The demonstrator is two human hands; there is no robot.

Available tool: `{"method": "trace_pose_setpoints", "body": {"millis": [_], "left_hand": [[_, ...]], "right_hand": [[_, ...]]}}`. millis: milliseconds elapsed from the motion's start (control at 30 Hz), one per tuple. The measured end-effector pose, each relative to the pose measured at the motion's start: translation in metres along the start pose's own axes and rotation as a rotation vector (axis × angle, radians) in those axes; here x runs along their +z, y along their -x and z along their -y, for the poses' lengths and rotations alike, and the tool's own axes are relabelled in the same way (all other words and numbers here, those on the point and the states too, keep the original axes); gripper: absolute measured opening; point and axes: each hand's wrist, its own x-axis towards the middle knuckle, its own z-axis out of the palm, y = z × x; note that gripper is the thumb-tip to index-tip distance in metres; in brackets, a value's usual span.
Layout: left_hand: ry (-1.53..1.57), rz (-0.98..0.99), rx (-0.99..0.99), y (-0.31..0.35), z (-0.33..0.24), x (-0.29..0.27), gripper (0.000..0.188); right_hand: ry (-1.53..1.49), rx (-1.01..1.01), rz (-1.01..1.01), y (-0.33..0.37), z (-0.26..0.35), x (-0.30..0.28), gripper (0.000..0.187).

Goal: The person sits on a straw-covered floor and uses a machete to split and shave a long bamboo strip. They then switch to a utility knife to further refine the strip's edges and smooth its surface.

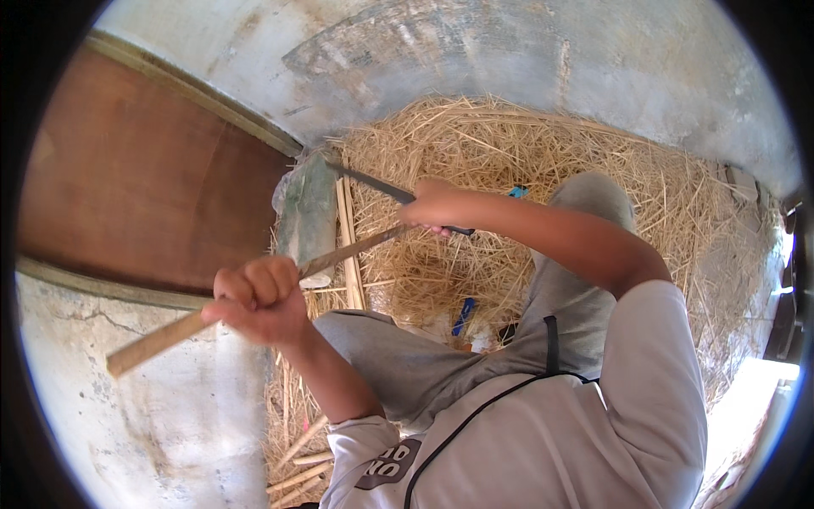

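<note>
Left hand [254,299] fisting around long pale bamboo strip [161,339], fingers curled tight. Right hand [437,206] gripping dark long-bladed knife [373,185], fingers wrapped on handle, blade crossing strip's far end. Sitting on heap of dry yellow straw [509,144], beside grey stone block [307,212].

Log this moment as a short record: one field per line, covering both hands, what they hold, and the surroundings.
left hand: fist closed around a long flat strip of wood or bamboo
right hand: gripping a long dark blade
contact: blade and strip cross near the right hand; whether they touch cannot be told
block: grey-green upright block just behind the strip's far end
ground: loose straw spread around the person's legs
other strips: several more lie beside the block
backdrop: brown board and worn concrete wall
</note>
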Motion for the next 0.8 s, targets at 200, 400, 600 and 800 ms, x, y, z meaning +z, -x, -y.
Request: {"method": "trace_pose_setpoints", "body": {"millis": [200,400,600,800], "left_hand": [[0.022,-0.071,-0.023,-0.012,0.008,-0.008,0.054],[-0.06,-0.04,-0.067,-0.032,0.031,0.003,0.055],[-0.086,-0.129,-0.116,-0.058,0.045,-0.019,0.056],[-0.166,-0.225,-0.198,-0.104,0.072,-0.016,0.059]], "right_hand": [[-0.637,-0.56,-0.341,0.031,0.011,0.017,0.024],[-0.662,-0.241,-0.09,0.001,-0.114,0.059,0.029],[-0.613,0.1,-0.261,-0.004,-0.11,0.057,0.034],[-0.369,-0.706,-0.85,0.001,-0.076,0.018,0.035]]}}
